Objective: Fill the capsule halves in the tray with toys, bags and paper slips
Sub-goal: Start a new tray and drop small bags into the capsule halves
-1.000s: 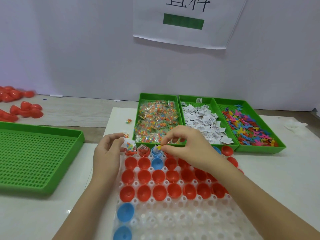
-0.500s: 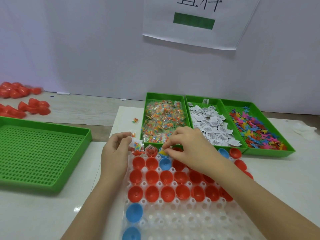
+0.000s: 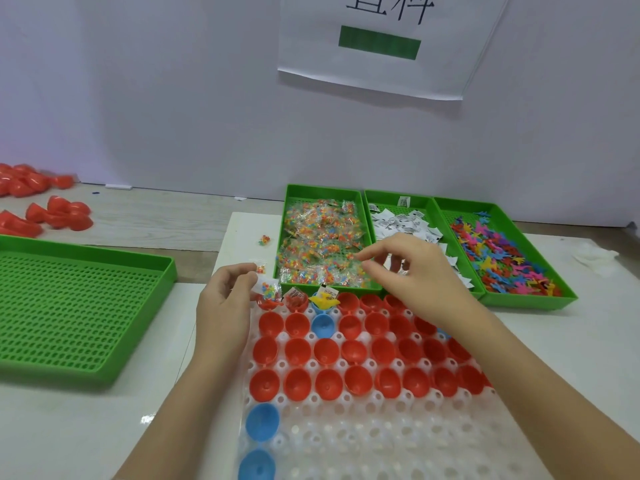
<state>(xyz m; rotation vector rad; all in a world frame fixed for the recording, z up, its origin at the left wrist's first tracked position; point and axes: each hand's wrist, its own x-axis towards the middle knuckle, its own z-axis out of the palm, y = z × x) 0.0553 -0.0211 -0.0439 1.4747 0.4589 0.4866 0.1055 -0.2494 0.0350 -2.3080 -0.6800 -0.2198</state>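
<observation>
Left hand (image 3: 225, 306) pinched a bead bag (image 3: 268, 289) at the tray's (image 3: 381, 445) eleven o'clock, right hand (image 3: 419, 275) hovered at twelve o'clock, fingers (image 3: 388, 247) apart, empty.

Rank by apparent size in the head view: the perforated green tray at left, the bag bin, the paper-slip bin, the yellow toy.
1. Perforated green tray: largest, though nearer.
2. Bag bin and paper-slip bin: alike, unranked; the right hand hides part of the latter.
3. Yellow toy.
</observation>
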